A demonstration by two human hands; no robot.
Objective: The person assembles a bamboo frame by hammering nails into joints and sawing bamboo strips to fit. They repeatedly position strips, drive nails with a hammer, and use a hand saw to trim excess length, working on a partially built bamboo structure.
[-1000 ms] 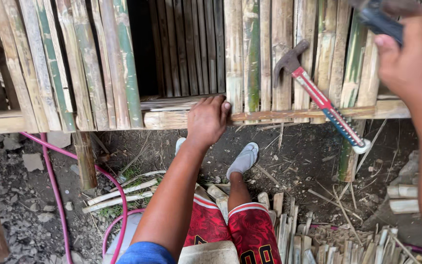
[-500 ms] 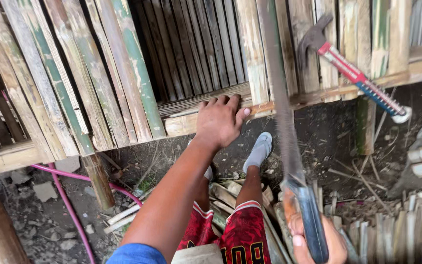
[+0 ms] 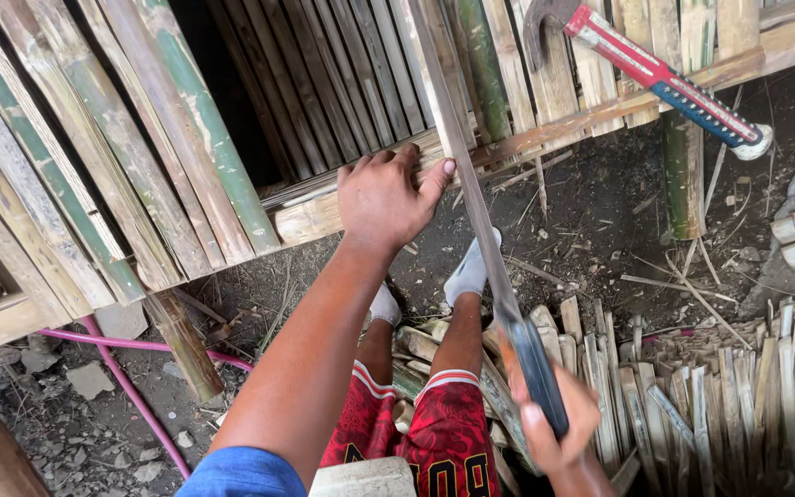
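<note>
— Head view first: what fills most of it?

— Bamboo slat panelling (image 3: pixel 186 156), a wall or platform of long weathered strips, some streaked green, running from the left edge to the upper right. A horizontal rail (image 3: pixel 324 213) crosses under the slats.

— And below it?

— Dark dirt ground (image 3: pixel 600 221), with a heap of split bamboo pieces (image 3: pixel 710 396) lying lower right and a pink hose (image 3: pixel 131 391) curving across the lower left.

— Where are the hands?

— The left hand (image 3: pixel 386 198) lies flat on the rail, fingers spread over its top edge, thumb touching a long blade; it presses down and grips nothing. The right hand (image 3: pixel 554 419), low near the bottom edge, is clenched around the dark handle of that long blade (image 3: pixel 471 193), which slants up from the hand, passes just beside the left thumb, and runs across the slats toward the top of the frame.

— Anything smaller?

— A claw hammer (image 3: pixel 655 74) with a red and blue handle hangs by its head on the slats, upper right. Two feet in grey socks (image 3: pixel 466 271) rest on the dirt beneath the rail.
</note>
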